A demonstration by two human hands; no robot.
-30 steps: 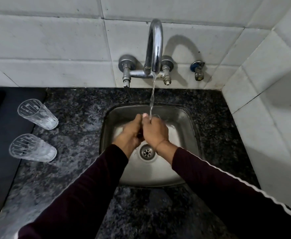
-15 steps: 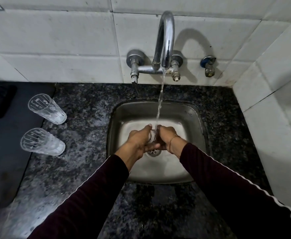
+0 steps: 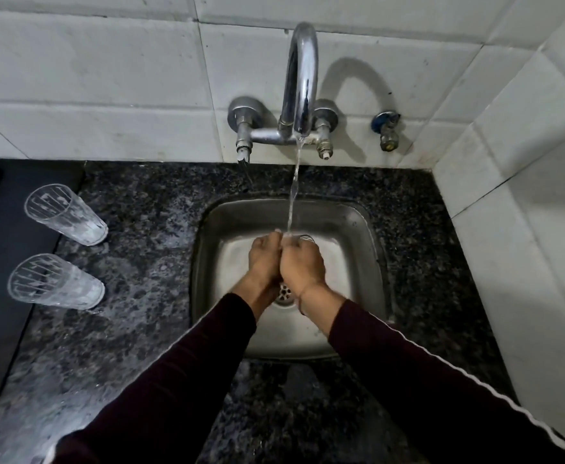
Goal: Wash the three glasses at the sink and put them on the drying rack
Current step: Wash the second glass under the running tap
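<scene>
Granite counter (image 3: 147,262), dark and speckled, wet in patches. Steel sink (image 3: 358,229) set in it — holds only running water and its drain (image 3: 284,292). Chrome tap (image 3: 303,85) above, stream falling onto the hands. Left hand (image 3: 265,259) and right hand (image 3: 301,266) pressed together under the stream, fingers curled round a glass (image 3: 306,238); only its rim shows beyond the right knuckles. Two further glasses — far glass (image 3: 65,214) and near glass (image 3: 55,281) — stand at the counter's left edge, apparently empty. Judged progress: one glass mid-rinse; washed state of the other two not discernible; no drying rack identifiable.
</scene>
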